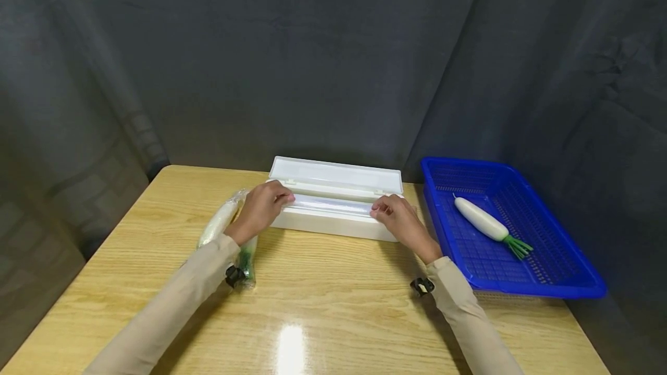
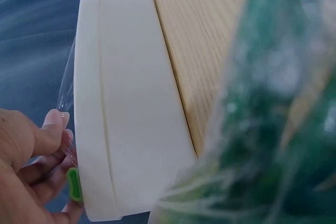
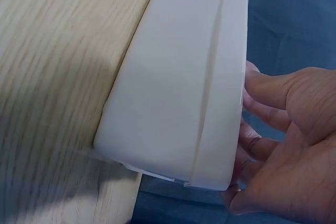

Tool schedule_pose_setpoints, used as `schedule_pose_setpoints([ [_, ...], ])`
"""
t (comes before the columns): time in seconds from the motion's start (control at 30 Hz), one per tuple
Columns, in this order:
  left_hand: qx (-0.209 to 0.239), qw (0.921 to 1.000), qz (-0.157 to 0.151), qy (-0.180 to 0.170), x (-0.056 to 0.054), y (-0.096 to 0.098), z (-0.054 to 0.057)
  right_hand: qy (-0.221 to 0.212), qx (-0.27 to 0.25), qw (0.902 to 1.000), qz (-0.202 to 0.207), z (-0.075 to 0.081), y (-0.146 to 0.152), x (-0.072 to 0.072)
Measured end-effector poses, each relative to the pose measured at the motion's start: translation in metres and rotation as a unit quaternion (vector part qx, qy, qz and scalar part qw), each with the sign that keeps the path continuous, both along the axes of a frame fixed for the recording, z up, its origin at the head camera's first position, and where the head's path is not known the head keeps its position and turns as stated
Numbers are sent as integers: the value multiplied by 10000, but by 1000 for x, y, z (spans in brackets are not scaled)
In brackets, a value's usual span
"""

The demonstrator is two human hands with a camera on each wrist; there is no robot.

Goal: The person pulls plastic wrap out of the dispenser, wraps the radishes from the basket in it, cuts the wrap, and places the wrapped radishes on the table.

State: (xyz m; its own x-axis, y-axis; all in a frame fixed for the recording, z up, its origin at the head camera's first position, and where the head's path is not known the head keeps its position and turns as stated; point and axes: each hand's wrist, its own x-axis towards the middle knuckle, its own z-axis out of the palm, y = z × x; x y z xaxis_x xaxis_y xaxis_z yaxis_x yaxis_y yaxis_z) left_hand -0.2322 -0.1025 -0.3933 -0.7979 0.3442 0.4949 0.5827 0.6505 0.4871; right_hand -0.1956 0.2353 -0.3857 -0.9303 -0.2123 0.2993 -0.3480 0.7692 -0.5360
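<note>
A white cling film dispenser [image 1: 333,227] stands at the far side of the table, its lid [image 1: 336,175] raised. Clear cling film [image 1: 333,205] stretches across the opening between both hands. At the left end, my left hand [image 1: 262,207] pinches the film between thumb and fingers; the left wrist view shows the film [image 2: 67,85] drawn up from those fingertips, beside a small green part [image 2: 75,184]. My right hand [image 1: 402,221] pinches the film near the right end. In the right wrist view its fingertips are partly hidden behind the dispenser wall [image 3: 168,77].
White radishes [image 1: 221,220] wrapped in clear plastic lie beside and under the left forearm. On the right, a blue basket [image 1: 560,236] holds one unwrapped white radish [image 1: 482,219] with green stems. A dark curtain [image 1: 333,62] hangs behind the wooden table [image 1: 333,294].
</note>
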Motion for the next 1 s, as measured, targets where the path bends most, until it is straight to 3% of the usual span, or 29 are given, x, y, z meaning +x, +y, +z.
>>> schedule_pose_setpoints([
  [0.3,167,9994,-73,301,3,-1,0,53,-140,9997,-203,-1,-1,-5],
  [0.67,311,9989,-225,271,3,1,2,844,704,9938,137,-1,7,-10],
  [0.8,292,9987,-258,319,2,2,1,1086,816,9907,-121,-7,9,-9],
  [1.0,363,9976,-321,494,4,0,3,1129,326,9916,-536,-6,6,-1],
])
